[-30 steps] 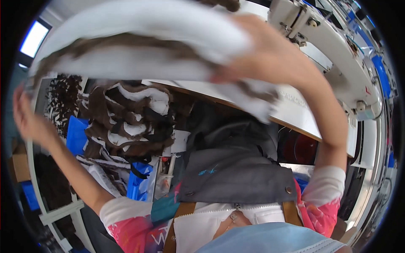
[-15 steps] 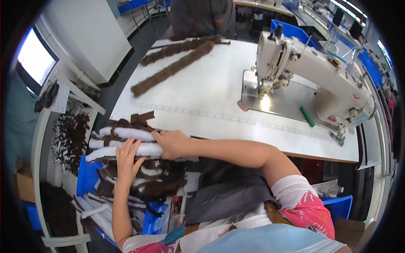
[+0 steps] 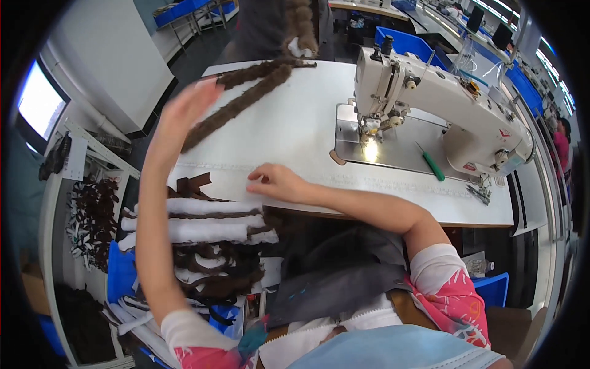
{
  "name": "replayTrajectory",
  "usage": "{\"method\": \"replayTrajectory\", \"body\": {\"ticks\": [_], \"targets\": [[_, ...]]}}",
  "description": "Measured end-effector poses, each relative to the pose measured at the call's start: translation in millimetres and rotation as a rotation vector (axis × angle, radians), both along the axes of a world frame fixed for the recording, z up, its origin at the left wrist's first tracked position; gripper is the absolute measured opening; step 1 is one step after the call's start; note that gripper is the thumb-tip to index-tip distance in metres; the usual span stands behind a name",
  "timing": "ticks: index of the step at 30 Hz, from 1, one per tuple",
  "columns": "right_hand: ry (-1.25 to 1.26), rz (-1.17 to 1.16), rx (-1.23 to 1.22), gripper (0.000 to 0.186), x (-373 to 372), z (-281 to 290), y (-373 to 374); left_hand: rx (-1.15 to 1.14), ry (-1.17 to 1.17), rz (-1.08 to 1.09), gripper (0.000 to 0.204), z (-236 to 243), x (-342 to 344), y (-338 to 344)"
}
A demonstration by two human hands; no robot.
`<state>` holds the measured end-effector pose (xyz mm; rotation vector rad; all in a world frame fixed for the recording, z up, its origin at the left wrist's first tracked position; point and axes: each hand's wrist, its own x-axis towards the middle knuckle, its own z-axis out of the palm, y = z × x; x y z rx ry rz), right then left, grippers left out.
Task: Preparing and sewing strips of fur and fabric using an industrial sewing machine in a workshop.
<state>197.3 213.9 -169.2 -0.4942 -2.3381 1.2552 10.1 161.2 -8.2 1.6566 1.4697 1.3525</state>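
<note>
My left hand (image 3: 192,106), smeared by motion, is raised at the far left of the white table (image 3: 295,132), by the lower part of two brown fur strips (image 3: 246,104). Whether its fingers hold anything is hidden by the blur. Over the table's near edge is my right hand (image 3: 278,183), fingers loosely bent and apart, with nothing seen in it. Just left of and below it lies a stack of white-backed fur strips (image 3: 212,230) with brown edges, touched by neither hand. A brown ribbon-like piece (image 3: 193,183) rests at the stack's far end.
A white sewing machine (image 3: 430,101), its lamp lit, stands at the right. Near it lie a green-handled tool (image 3: 432,167) and small metal snips (image 3: 479,194). A blue bin (image 3: 121,270) is below the stack. Across the table stands a person in dark clothing (image 3: 261,31).
Both hands have left the white fur strips. The left has swung up and away toward the brown strips; the right has moved right, onto the table edge. A brown fur strip now shows against the person opposite.
</note>
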Motion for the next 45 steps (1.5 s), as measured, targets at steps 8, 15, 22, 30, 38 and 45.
{"method": "replayTrajectory", "body": {"ticks": [8, 15, 22, 30, 38, 45], "targets": [[0.181, -0.18, 0.25, 0.017, 43.5, -24.9, 44.8, -0.123, -0.325, 0.144, 0.137, -51.5, 94.9, 349.8], [0.301, -0.13, 0.344, 0.013, 47.8, -27.0, 44.5, -0.153, 0.143, 0.403, 0.115, -109.1, 92.0, 427.4], [0.264, -0.118, 0.207, 0.012, 48.3, -24.7, 45.9, -0.082, -0.788, -0.486, 0.023, -54.5, 69.8, 381.0], [0.217, -0.124, -0.042, 0.017, 48.3, -23.1, 49.5, -0.327, -0.983, -0.615, 0.026, 45.7, 50.6, 229.8], [0.437, -0.324, -0.577, 0.034, 65.1, 10.2, 59.9, -0.349, -1.141, -0.545, 0.021, -1.4, 58.3, 174.4], [0.455, -0.268, -0.439, 0.05, 61.5, 76.1, 69.7, -0.265, -0.9, -0.25, 0.025, -51.9, 73.4, 166.5]]}}
